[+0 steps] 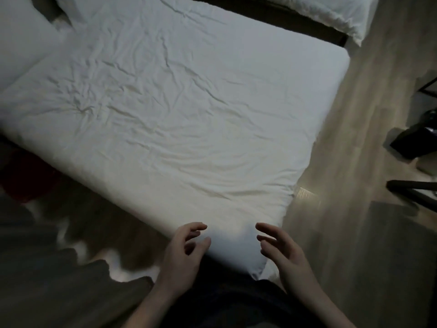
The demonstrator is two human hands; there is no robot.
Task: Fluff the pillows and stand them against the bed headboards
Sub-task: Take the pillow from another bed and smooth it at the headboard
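Hands come first here: the left hand (183, 247) and the right hand (281, 248) hang side by side over the near corner of the bed (179, 110). Both are spread a little, with fingers loosely bent. They hold nothing, and they do not seem to touch the sheet. A gap of white sheet shows between them.

One pillow (21, 43) lies flat at the far left corner of the bed, partly cut off by the edge of the view. It is well apart from both hands. A second bed (331, 13) sits past the far edge, across a dark gap. It is not clear if the white lump on it is a pillow or a cover. No headboard can be seen.

I think the job is only starting, since that pillow lies flat and not standing. Next, the person likely needs to walk or lean toward the far left corner, grab the pillow with both hands, and shake it.
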